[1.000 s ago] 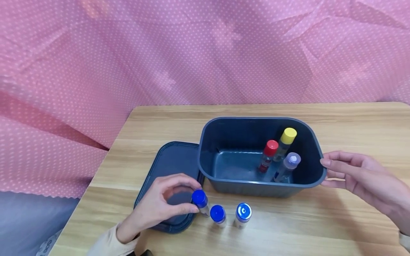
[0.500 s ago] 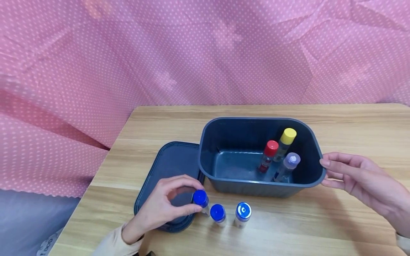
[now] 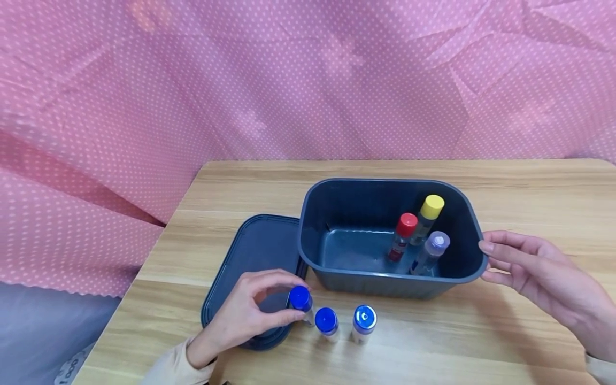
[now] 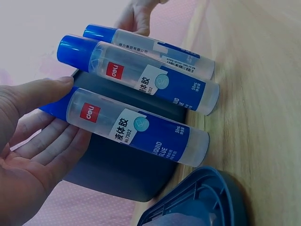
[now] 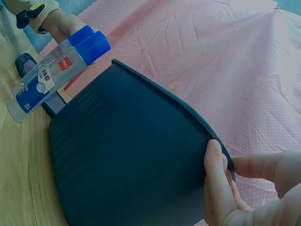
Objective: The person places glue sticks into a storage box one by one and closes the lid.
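My left hand (image 3: 250,307) pinches the blue cap of a clear liquid glue bottle (image 4: 127,125) between thumb and fingers. This bottle is upright, its base seemingly on the table. Just right of it in the head view stand a second blue-capped glue bottle (image 3: 327,323) and a third glue bottle (image 3: 364,323). At the far right, my right hand (image 3: 544,272) grips the rim of a dark blue bin (image 3: 375,283), thumb on one side and fingers on the other. Inside the bin stand a red-capped bottle (image 3: 403,235), a yellow-capped bottle (image 3: 428,216) and a bottle with a translucent purple cap (image 3: 433,251).
A dark blue lid (image 3: 257,251) lies on the wooden table (image 3: 183,256) left of the bin, partly under my left hand. Pink dotted cloth (image 3: 289,80) hangs behind the table and along its left side.
My left hand has shifted very slightly to the right at the left glue bottle's cap. The right hand, bin and other bottles stay as they were, apart from a small camera shift.
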The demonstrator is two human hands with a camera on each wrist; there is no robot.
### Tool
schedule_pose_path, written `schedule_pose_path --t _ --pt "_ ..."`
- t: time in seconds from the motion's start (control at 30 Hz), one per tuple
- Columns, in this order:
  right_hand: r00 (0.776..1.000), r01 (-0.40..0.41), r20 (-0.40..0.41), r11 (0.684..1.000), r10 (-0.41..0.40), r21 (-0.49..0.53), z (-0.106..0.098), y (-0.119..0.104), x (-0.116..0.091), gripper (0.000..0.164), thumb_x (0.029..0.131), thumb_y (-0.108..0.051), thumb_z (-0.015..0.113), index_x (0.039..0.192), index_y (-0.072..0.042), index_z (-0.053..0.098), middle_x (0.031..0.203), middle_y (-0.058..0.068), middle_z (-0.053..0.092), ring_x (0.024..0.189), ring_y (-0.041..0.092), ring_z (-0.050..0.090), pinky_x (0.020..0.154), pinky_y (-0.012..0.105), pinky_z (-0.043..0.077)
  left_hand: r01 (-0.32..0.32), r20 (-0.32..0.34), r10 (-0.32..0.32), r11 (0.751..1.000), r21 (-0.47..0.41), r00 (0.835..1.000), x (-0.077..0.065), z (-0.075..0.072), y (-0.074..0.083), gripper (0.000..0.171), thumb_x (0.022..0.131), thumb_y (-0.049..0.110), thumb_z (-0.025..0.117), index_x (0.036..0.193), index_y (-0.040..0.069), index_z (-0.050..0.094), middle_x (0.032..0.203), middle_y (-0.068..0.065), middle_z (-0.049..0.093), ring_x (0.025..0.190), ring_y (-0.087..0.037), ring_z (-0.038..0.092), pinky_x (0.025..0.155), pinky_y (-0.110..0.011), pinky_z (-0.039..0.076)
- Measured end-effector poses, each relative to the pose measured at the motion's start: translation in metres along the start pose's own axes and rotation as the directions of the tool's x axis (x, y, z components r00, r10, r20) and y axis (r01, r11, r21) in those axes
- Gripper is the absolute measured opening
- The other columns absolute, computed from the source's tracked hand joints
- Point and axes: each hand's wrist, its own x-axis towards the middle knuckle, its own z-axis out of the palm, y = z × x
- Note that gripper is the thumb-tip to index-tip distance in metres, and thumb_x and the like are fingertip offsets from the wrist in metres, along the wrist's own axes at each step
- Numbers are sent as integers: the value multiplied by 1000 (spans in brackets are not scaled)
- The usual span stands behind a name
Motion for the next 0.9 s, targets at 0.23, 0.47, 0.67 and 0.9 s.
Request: schedule_pose_path --t 0.23,0.47,0.67,0.9 --pt "1000 6 -3 1000 -6 5 -3 3 -1 44 99 14 22 124 5 57 120 12 62 105 23 64 90 38 53 -36 -19 36 999 8 999 1 0 -1 33 84 1 73 116 4 66 107 -7 69 97 -22 66 88 -39 54" --pt "999 22 29 999 -22 24 -5 5 -1 45 98 16 21 124 5 56 121 13 62 106 24 64 90 38 52 -98 -72 101 994 39 992 5 -5 5 36 81 -4 74 115 1 65 109 -14 68 101 -22 65 91 -37 53" --pt "1000 11 -4 999 -11 35 -3 4 0 45 100 12 20 122 5 58 118 13 63 103 24 65 89 38 53 -167 -99 172 985 51 980 9 -10 15 39 77 -11 74 113 0 66 107 -12 68 100 -22 65 90 -37 53" --pt "1000 23 16 999 -23 28 -3 5 0 45 99 14 20 123 5 58 119 12 63 103 23 65 89 38 54 -251 -135 256 967 53 957 14 -17 29 44 72 -17 75 113 -2 65 107 -12 68 99 -23 64 90 -37 53"
